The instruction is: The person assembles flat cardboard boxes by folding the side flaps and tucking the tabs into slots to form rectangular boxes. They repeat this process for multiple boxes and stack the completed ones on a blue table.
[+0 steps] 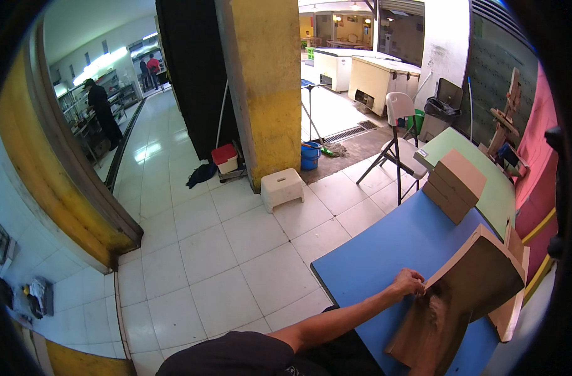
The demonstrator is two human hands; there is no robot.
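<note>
1. From my remote seat, the widest thing I see is the white tiled floor (pixel 217 244), with the blue table (pixel 373 250) at lower right and a green table (pixel 495 194) beyond it.
2. The cardboard (pixel 483 272) is tilted up over the near right part of the blue table. I judge it light for its spread, stiff across a flat panel but springy along its creases. It should not be slippery, and a hard squeeze would probably dent or kink it. I would take hold at the rim of a panel, close to a fold, one hand to each side, so that the broad face doesn't flop.
3. As for its looks, it is plain brown, partly folded, with one large panel bowed and standing high and a narrower part reaching down toward the lower edge of my view. Its hollow is in deep shade; the upper rim is paler.
4. Two closed brown boxes (pixel 455 185) sit stacked at the blue table's far side, and another cardboard piece (pixel 510 310) leans just to the right.
5. The left hand (pixel 408 282) has its fingers bent, apparently pinching the cardboard's left edge.
6. The right hand (pixel 435 310) seems to lie in the shaded hollow; I cannot tell whether it grips or merely presses.
</note>
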